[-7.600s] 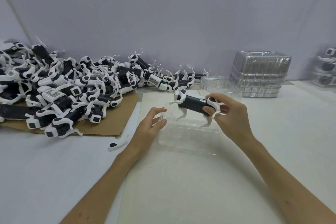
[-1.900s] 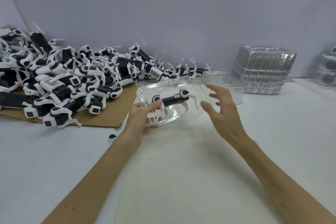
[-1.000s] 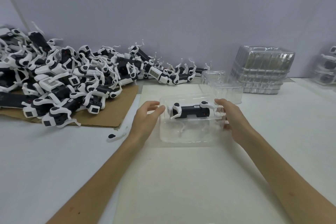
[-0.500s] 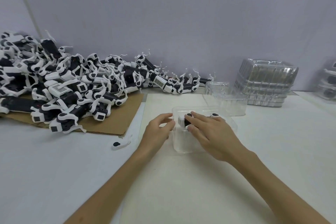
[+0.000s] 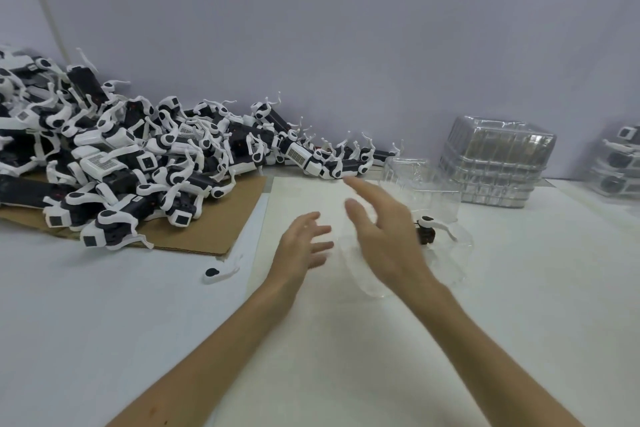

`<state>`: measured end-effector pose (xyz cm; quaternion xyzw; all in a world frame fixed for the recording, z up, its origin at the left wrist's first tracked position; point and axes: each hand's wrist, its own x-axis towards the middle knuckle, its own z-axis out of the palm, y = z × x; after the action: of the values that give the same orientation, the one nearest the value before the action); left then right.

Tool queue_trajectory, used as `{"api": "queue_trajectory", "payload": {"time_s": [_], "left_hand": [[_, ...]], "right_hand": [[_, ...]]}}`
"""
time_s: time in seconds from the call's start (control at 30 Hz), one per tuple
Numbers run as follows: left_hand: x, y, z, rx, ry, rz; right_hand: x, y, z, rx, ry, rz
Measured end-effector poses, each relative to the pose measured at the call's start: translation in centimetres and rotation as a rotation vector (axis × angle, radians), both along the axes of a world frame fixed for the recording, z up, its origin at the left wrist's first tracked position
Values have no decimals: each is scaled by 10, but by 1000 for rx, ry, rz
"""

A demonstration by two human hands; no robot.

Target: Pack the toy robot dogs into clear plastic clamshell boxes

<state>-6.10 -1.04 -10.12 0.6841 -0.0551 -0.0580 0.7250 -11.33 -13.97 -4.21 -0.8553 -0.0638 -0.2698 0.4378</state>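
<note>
A clear clamshell box point(image 5: 453, 253) lies on the white sheet with a black-and-white toy robot dog point(image 5: 427, 229) inside it, mostly hidden behind my right hand. My right hand point(image 5: 384, 236) hovers over the box with fingers spread and straight, holding nothing. My left hand point(image 5: 303, 246) is just left of the box, fingers relaxed and apart, also holding nothing. A big pile of toy robot dogs point(image 5: 131, 156) covers the brown cardboard point(image 5: 214, 229) at the left.
An empty clear clamshell point(image 5: 415, 177) stands behind the box. A stack of clear clamshells point(image 5: 495, 163) sits at the back right, and packed boxes point(image 5: 620, 163) at the far right edge. A loose white leg piece point(image 5: 221, 272) lies near the cardboard. The wall runs close behind.
Both hands have let go of the closed box and lifted off it. My right hand rose from the lid, fingers spread. The box now sits a little further right.
</note>
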Motion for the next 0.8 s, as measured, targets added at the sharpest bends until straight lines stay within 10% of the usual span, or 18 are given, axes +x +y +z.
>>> {"api": "queue_trajectory", "payload": {"time_s": [0.23,0.8], "left_hand": [[14,25,4,-192,45,429],[11,20,6,-133,108,439]], "right_hand": [[35,71,-21,400,390,204],[47,-128,-32,555,27,-458]]}}
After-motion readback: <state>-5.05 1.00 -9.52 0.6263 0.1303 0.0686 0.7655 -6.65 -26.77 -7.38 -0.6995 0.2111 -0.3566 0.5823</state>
